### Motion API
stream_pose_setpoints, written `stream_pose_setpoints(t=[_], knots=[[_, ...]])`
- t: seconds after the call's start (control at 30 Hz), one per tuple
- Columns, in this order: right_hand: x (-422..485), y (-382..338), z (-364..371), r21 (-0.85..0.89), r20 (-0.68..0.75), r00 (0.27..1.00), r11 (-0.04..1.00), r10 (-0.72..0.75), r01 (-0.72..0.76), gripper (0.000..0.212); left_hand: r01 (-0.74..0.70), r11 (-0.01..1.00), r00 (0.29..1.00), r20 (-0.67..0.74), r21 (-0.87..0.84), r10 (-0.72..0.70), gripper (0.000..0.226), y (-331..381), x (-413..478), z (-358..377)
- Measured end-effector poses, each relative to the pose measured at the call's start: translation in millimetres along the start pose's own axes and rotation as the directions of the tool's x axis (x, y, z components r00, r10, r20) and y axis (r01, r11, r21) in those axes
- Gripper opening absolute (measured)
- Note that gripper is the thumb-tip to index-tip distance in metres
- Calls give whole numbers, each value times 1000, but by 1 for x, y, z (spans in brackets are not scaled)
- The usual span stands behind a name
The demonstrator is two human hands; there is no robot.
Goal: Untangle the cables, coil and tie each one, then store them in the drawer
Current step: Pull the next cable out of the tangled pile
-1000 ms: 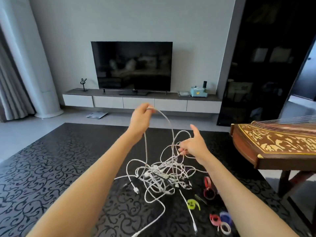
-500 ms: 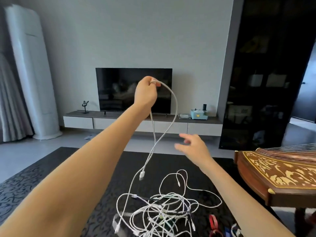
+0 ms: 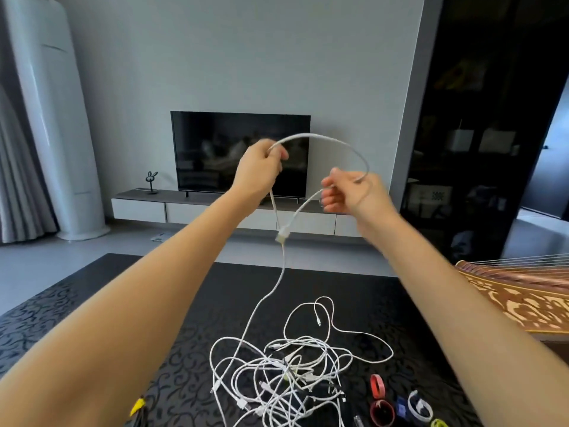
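**One white cable held up, the rest in a heap**

Both hands are raised in front of the TV (image 3: 240, 152). My left hand (image 3: 260, 167), at 11 o'clock from centre, has its fingers closed round the white cable (image 3: 323, 137). The cable arcs over to my right hand (image 3: 348, 192) at 2 o'clock. That hand is blurred, but its curled fingers plainly grip the same cable.

Two strands drop from the hands and meet at a plug (image 3: 282, 235) near centre. I cannot tell which strand ends in it. One line runs on down into the tangle of cables (image 3: 286, 371) on the black patterned table (image 3: 92, 318) at 6 o'clock. Where it goes inside that heap is impossible to follow.

At 5 o'clock, a red tie (image 3: 377, 386) and other coloured ties lie beside the tangle, some cut off by the bottom edge. A yellow piece (image 3: 137, 406) at 7 o'clock is half hidden by my left forearm. A wooden stringed instrument (image 3: 523, 291) is cropped at 4 o'clock.
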State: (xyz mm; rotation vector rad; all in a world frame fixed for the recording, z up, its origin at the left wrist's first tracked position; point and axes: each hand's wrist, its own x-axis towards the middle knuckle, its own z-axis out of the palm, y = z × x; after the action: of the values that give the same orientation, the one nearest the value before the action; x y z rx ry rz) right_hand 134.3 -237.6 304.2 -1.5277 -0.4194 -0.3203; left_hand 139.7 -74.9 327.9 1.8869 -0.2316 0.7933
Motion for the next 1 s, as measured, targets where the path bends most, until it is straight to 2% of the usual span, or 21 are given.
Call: stream_pose_setpoints(t=[0.07, 0.1, 0.17, 0.23, 0.3, 0.37, 0.4, 0.43, 0.47, 0.5, 0.53, 0.57, 0.63, 0.7, 0.77, 0.8, 0.87, 0.9, 0.93, 1.0], knots=[[6, -14, -18, -82, 8, 1000, 996, -29, 29, 33, 81, 983, 987, 127, 163, -102, 19, -22, -9, -6], [5, -16, -24, -152, 27, 1000, 988, -4, 8, 33, 145, 958, 964, 181, 246, -192, 28, -33, -15, -9], [-6, -13, -31, -321, 101, 984, 941, 145, -105, 37, 298, 901, 891, 247, 315, -381, 47, -51, -28, -12], [-22, -2, -33, -427, 187, 925, 875, 330, -226, 40, 376, 849, 823, 288, 371, -490, 52, -63, -42, -13], [-42, 13, -34, -441, 233, 864, 841, 446, -315, 41, 340, 764, 785, 283, 548, -552, 53, -68, -56, -13], [-63, 27, -32, -436, 226, 861, 837, 456, -329, 41, 188, 639, 820, 240, 746, -520, 51, -67, -69, -9], [-74, 33, -31, -450, 205, 881, 840, 427, -303, 41, 134, 618, 843, 238, 775, -482, 51, -63, -76, -5], [-86, 38, -27, -474, 186, 902, 840, 389, -264, 42, 117, 690, 856, 280, 714, -435, 51, -58, -85, 0], [-97, 43, -23, -510, 178, 920, 832, 350, -218, 42, 220, 814, 853, 298, 538, -428, 55, -51, -95, 5], [-108, 46, -18, -562, 179, 930, 809, 320, -170, 43, 381, 883, 825, 330, 275, -459, 60, -42, -108, 10], [-119, 50, -14, -615, 187, 935, 778, 302, -128, 44, 477, 875, 798, 376, 82, -471, 62, -33, -122, 15], [-127, 52, -8, -657, 196, 936, 747, 291, -95, 45, 483, 876, 796, 417, 1, -439, 58, -27, -133, 19], [-146, 54, 1, -675, 199, 933, 732, 301, -92, 44, 431, 899, 811, 470, -77, -348, 38, -18, -155, 25], [-162, 54, 6, -590, 215, 912, 791, 349, -164, 41, 375, 920, 837, 469, -115, -283, 20, -11, -170, 22], [-178, 52, 2, -476, 244, 886, 844, 395, -245, 35, 311, 947, 849, 471, -79, -240, 21, -4, -177, 16], [-184, 50, -4, -478, 225, 893, 843, 389, -247, 34, 274, 961, 843, 491, -40, -220, 22, 1, -179, 12], [-190, 49, -22, -581, 45, 970, 796, 238, -168, 26, 236, 972, 797, 569, 15, -202, 26, 11, -181, -2], [-189, 47, -31, -604, -52, 991, 786, 124, -130, 16, 242, 970, 755, 625, 18, -200, 27, 17, -181, -10], [-189, 42, -37, -584, -100, 994, 806, 49, -98, 19, 254, 967, 705, 684, 4, -188, 28, 22, -183, -19], [-184, 33, -39, -487, -37, 999, 873, 0, -18, 43, 281, 958, 612, 780, -59, -131, 29, 32, -184, -33]])
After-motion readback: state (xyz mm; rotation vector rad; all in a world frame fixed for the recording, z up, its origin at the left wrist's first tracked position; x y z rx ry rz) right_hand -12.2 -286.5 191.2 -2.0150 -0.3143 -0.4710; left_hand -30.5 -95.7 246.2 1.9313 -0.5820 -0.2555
